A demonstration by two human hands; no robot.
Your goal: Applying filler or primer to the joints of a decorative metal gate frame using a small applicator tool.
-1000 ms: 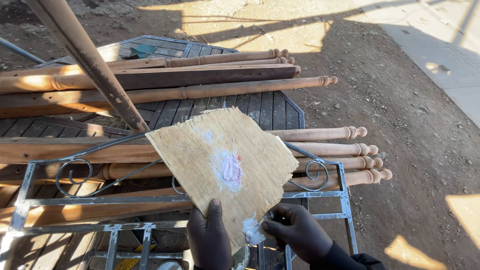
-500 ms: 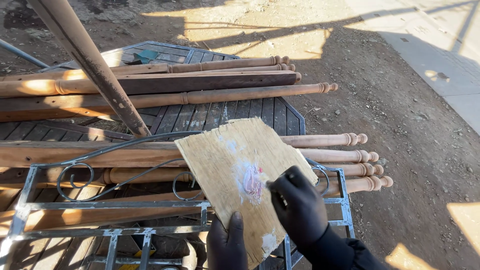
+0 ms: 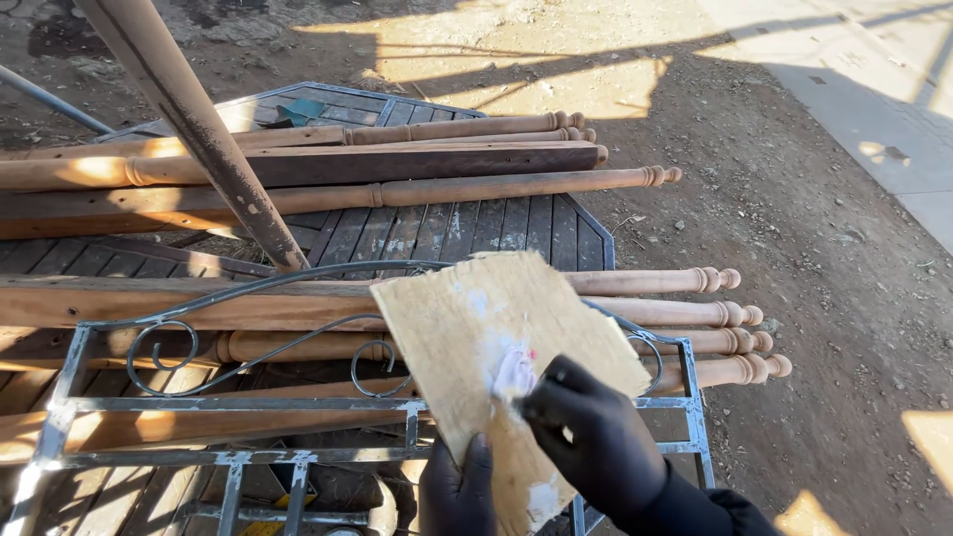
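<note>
Your left hand (image 3: 459,491) grips the lower edge of the plywood scrap (image 3: 496,362) from below, thumb lying up its face, so the board stands tilted just above that hand. Its long axis runs from the lower end by your wrists up and away to the left, the broad face turned toward you. A second ago your right hand (image 3: 586,437) was low at the board's bottom corner; it has since climbed onto the face and now presses, fingers curled around something I cannot make out, on the whitish-pink putty blob (image 3: 514,372) at its fingertips. The paste looks more gathered than smeared, so the mixing seems well under way. Beyond your right hand lie the turned wooden posts (image 3: 685,313) across the metal scrollwork frame (image 3: 248,402).
</note>
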